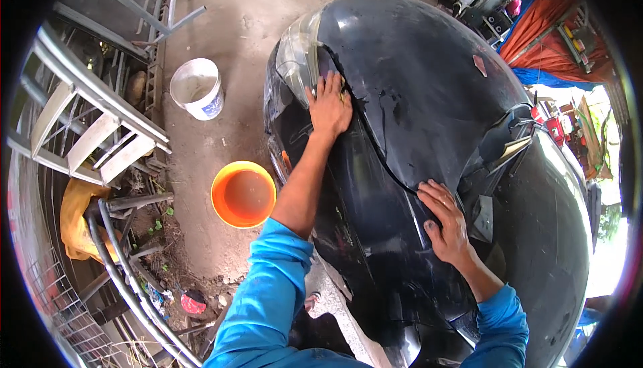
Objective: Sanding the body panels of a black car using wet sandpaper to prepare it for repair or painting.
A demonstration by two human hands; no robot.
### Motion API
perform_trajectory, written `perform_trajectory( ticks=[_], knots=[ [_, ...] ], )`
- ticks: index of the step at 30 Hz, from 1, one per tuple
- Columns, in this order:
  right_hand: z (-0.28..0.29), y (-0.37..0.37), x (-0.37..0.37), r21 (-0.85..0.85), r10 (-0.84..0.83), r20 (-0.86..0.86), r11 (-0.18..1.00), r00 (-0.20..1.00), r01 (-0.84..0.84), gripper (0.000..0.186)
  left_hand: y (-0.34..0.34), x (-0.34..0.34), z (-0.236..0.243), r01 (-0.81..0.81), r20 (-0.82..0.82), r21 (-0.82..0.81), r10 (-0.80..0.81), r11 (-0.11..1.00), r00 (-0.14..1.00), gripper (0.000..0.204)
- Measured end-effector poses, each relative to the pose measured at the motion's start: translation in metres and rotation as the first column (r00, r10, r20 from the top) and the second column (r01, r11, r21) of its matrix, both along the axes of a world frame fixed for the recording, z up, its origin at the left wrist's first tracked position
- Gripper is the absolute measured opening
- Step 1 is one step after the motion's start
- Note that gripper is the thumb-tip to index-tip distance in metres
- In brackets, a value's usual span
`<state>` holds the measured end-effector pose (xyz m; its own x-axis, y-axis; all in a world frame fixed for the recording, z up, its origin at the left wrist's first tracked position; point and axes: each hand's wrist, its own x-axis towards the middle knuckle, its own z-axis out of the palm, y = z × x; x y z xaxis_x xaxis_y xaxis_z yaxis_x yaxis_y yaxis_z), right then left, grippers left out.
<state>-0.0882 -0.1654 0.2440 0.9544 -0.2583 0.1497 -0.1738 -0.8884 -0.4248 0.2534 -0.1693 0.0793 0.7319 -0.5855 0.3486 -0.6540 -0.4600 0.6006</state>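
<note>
A dark, wet-looking car body (pixel 408 86) fills the middle and right. My left hand (pixel 330 108) lies on it with fingers stretched out, beside the clear headlight (pixel 298 56) and the upper end of a dark seam. A small yellowish patch shows by its fingertips; I cannot tell what it is. Lower down the same seam, my right hand (pixel 447 226) rests on the panel edge, its fingers extended and thumb apart. Nothing shows in its grasp. Both arms wear blue sleeves.
To the left, an orange bucket (pixel 243 194) of murky water and a white bucket (pixel 197 88) stand on the ground. Metal frames (pixel 94 110) line the left side. An orange tarp (pixel 546 36) hangs at the far right beyond the car's windshield area.
</note>
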Motion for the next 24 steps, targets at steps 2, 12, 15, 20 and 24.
perform_trajectory(
  ticks=[2,12,15,20,24],
  knots=[
    [0.002,-0.001,0.002,0.014,-0.007,-0.004,1.0,1.0,0.007,0.047,-0.012,0.029,0.004,0.0,0.03,0.011,0.0,1.0,1.0,0.061],
    [0.002,-0.003,-0.001,-0.013,-0.069,-0.116,0.998,0.991,0.068,0.059,-0.019,0.051,0.009,0.065,0.077,0.136,-0.076,0.989,0.994,0.063],
    [0.004,-0.004,-0.001,-0.009,-0.066,-0.127,0.998,0.99,0.065,0.057,-0.005,0.055,0.026,0.113,0.07,0.146,-0.124,0.983,0.99,0.064],
    [0.002,-0.002,0.005,-0.009,-0.068,-0.133,0.998,0.989,0.067,0.053,-0.029,0.107,0.019,0.053,0.083,0.197,-0.07,0.979,0.994,0.064],
    [0.009,-0.003,-0.002,-0.013,-0.072,-0.186,0.997,0.98,0.071,0.051,-0.007,0.076,0.018,0.166,0.074,0.199,-0.184,0.966,0.98,0.067]
  ],
)
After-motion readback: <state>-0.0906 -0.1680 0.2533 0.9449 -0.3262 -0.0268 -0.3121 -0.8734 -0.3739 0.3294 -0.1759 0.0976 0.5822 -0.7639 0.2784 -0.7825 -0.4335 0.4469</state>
